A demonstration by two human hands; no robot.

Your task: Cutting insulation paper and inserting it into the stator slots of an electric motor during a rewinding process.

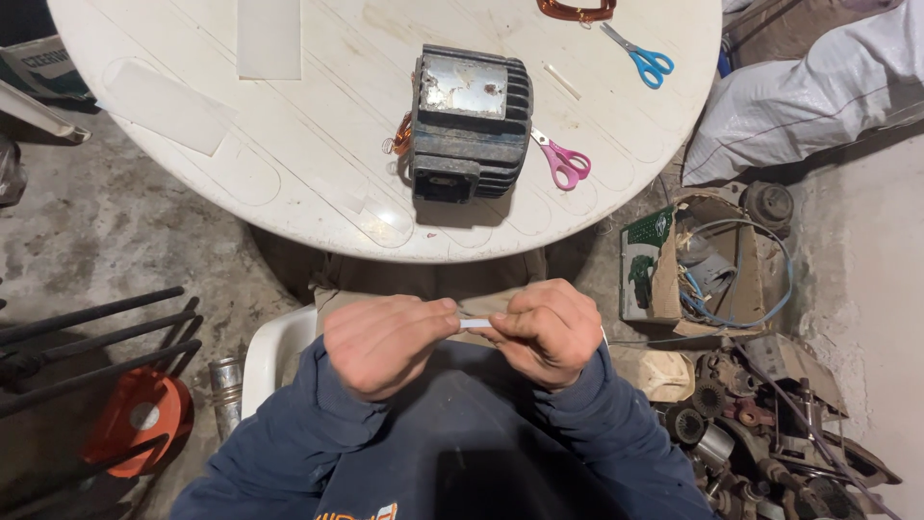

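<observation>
White strip [474,324] between both hands, below table edge [423,258]

Small white strip [474,324]: only a short bit shows betw. left hand [385,342] and right hand [547,332]; both ends lie under the curled fingers, so its length & shape can't be told. Copper-coloured coil [576,10] and white table [289,173] are cut by the top edge, and the winding [400,135] behind the dark motor housing [470,120] is mostly hidden. Parts heap [760,424] at lower right: too jumbled & dim to tell piece from piece.
</observation>
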